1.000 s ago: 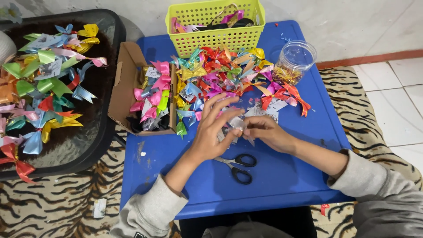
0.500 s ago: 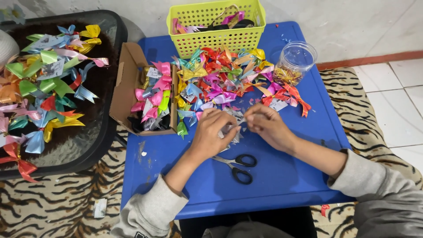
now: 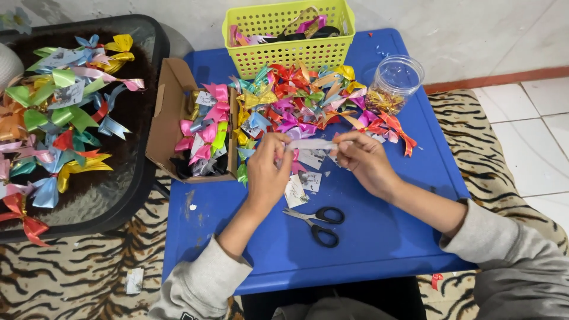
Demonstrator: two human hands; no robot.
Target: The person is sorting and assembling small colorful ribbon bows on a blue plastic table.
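My left hand [image 3: 268, 172] and my right hand [image 3: 363, 159] hold the two ends of a short pale ribbon strip [image 3: 313, 144] stretched flat between them, just above the blue table [image 3: 379, 237]. Behind the strip lies a heap of shiny coloured ribbon bows [image 3: 308, 101]. Small paper cards [image 3: 303, 184] lie on the table under my hands. Black-handled scissors [image 3: 315, 222] rest on the table below my hands, untouched.
A yellow-green plastic basket [image 3: 289, 37] stands at the table's back edge. A clear jar [image 3: 395, 83] sits at the back right. An open cardboard box [image 3: 178, 127] holding bows lies at the left. More bows cover a dark tray [image 3: 118, 195] at the far left. A tiger-striped rug [image 3: 71, 278] lies beneath.
Both hands have drawn slightly apart and the pale ribbon strip is now pulled out straight between them. The scissors and the rest have not moved.
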